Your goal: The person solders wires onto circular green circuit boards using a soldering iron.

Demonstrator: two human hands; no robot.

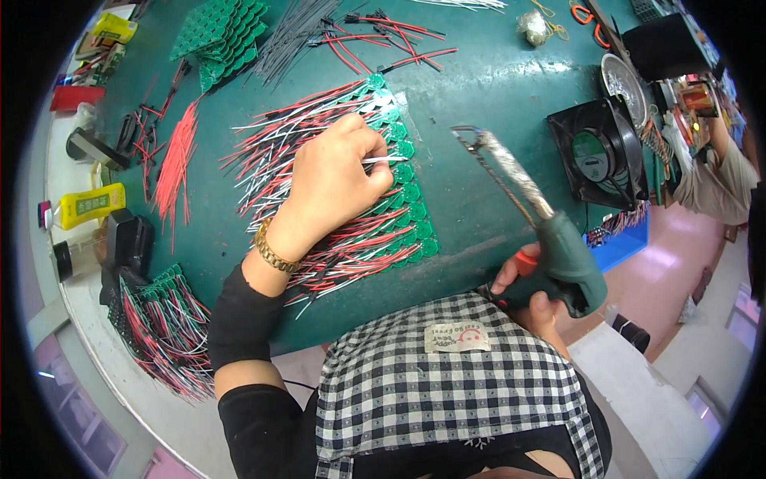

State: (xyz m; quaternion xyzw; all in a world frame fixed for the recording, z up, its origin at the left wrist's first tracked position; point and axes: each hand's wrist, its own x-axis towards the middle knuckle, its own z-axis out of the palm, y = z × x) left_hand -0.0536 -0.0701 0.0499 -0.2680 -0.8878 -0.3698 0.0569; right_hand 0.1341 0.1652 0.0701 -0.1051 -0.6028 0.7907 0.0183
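Note:
My left hand (331, 172), with a gold bracelet at the wrist, pinches a white wire (381, 160) at the edge of a panel of round green circuit boards (415, 211). Many red, white and black wires (351, 247) fan out leftward from that panel; part of them lies beneath my hand. My right hand (542, 311) is wrapped around the grip of a dark green soldering gun (570, 259) with a red trigger. Its wrapped metal barrel points up and left, and the tip (467, 130) is held apart from the boards, to their right.
A black fan (598, 152) stands at the right, near a round metal dish (624, 89). Red tubing (177, 160) and stacked green boards (219, 36) lie to the left. A wired panel (163, 327) hangs over the left edge. Another person's arm (722, 152) shows far right.

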